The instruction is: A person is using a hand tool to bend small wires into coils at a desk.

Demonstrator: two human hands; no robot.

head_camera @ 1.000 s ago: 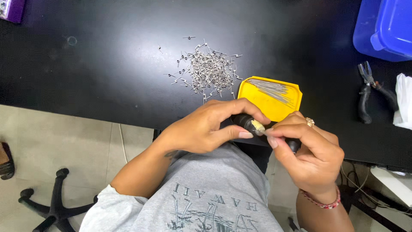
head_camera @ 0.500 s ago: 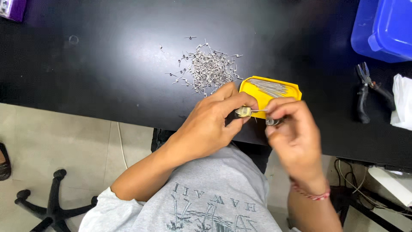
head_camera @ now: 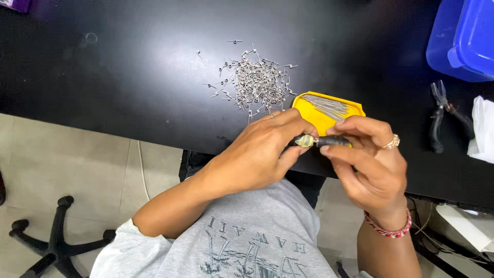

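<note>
Black table above pale tiled floor

1 yellow tray, 1 pliers, 2 hands

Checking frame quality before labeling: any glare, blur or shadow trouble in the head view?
Head view: sharp overall, no motion blur on the left hand or right hand; soft sheen on the black table, no hard glare; pile of metal pins crisp; small dark tool partly hidden by fingers; blue bin cropped.

Bare black table lies open leftward; pin pile, yellow tray and pliers crowd the right
</note>
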